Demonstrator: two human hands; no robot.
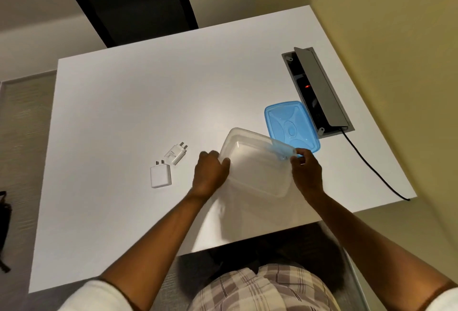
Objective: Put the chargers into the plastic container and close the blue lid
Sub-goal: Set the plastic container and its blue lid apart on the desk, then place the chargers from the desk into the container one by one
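A clear plastic container (257,164) sits open on the white table (148,102), with nothing visible inside. My left hand (210,172) grips its left rim and my right hand (306,172) grips its right rim. The blue lid (291,126) lies flat on the table just behind the container, partly overlapped by the container's far corner. Two white chargers lie to the left of my left hand: a square one (160,176) nearer me and a slimmer one (176,153) with round pins behind it.
A grey cable box (319,87) with its flap raised is set into the table at the right, right behind the lid. A black cable (371,167) runs from it over the table's right edge. A black chair (133,1) stands at the far side.
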